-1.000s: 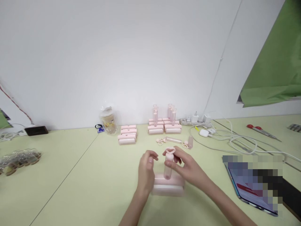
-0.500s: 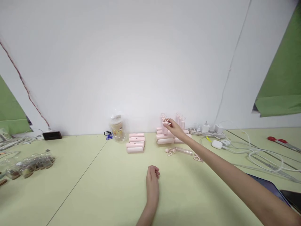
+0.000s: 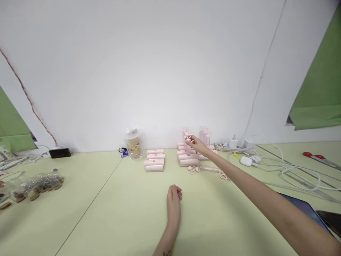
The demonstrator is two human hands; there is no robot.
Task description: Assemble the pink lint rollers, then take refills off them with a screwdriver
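Since a second ago my right hand (image 3: pixel 198 145) has left the middle of the table (image 3: pixel 112 213), where it worked at a pink base with my left, and now stretches out to the far stack of pink blocks (image 3: pixel 188 156) just right of centre in the frame. My thumb and fingertips (image 3: pixel 192 140) are pinched on a clear pink tube with a heart-shaped cap (image 3: pixel 188 143), which stands upright over the front of that stack; whether its foot is seated in a block I cannot tell. My left hand (image 3: pixel 173 200) has dropped to the tabletop at lower centre, fingers loosely curled, holding nothing.

Behind the held tube more capped tubes (image 3: pixel 204 135) stand upright on the same stack. Left of it sits a second, lower pile of pink blocks (image 3: pixel 155 160), and further left a clear plastic cup with a lid (image 3: pixel 133 143) against the wall. In front of the stack a tube lies flat (image 3: pixel 210 169) with loose heart caps (image 3: pixel 193 169) beside it. A power strip (image 3: pixel 231 145) and white cables (image 3: pixel 293 174) fill the right side, with red-handled scissors (image 3: pixel 317 158) at the far right. Small glass jars (image 3: pixel 37 184) cluster at the left edge. A tablet (image 3: pixel 306 209) lies at lower right under my forearm.
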